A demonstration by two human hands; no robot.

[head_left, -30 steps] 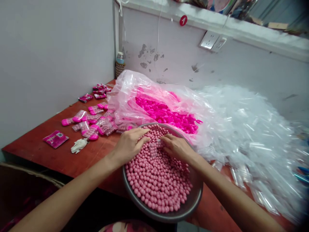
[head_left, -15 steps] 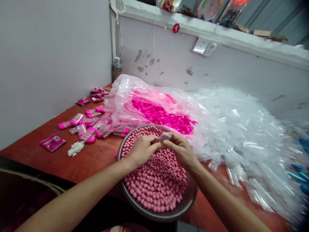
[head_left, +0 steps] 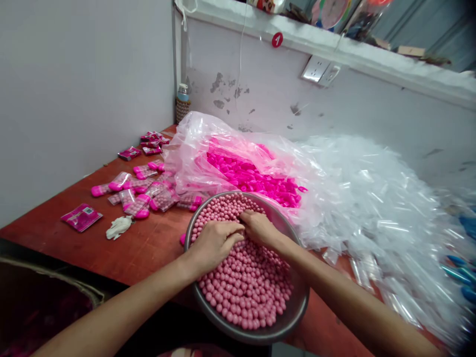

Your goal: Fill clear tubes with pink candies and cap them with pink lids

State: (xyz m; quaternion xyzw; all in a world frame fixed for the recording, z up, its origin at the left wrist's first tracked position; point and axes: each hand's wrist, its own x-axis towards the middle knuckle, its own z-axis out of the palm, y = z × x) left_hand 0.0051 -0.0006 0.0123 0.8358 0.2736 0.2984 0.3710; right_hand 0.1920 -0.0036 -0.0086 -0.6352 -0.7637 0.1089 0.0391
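Observation:
A metal bowl [head_left: 293, 317] heaped with small pink balls [head_left: 245, 287] stands at the table's near edge. Both my hands are down in the balls at the bowl's far side, fingertips meeting. My left hand [head_left: 214, 243] lies on the balls with its fingers pressed together and curled toward the right one. My right hand [head_left: 259, 228] has its fingers bent down into the balls. What the fingers hold is hidden. Behind the bowl, an open clear bag holds bright pink caps [head_left: 256, 178].
A big heap of clear plastic tubes [head_left: 379, 208] covers the table's right side. Filled tubes with pink caps [head_left: 141, 196], pink sachets [head_left: 81, 216] and a white scrap [head_left: 118, 227] lie on the red table [head_left: 148, 248] at left. A small bottle [head_left: 183, 101] stands in the corner.
Half a second ago both hands pinched a small clear tube just above the balls. They have since dropped into the balls and the tube no longer shows.

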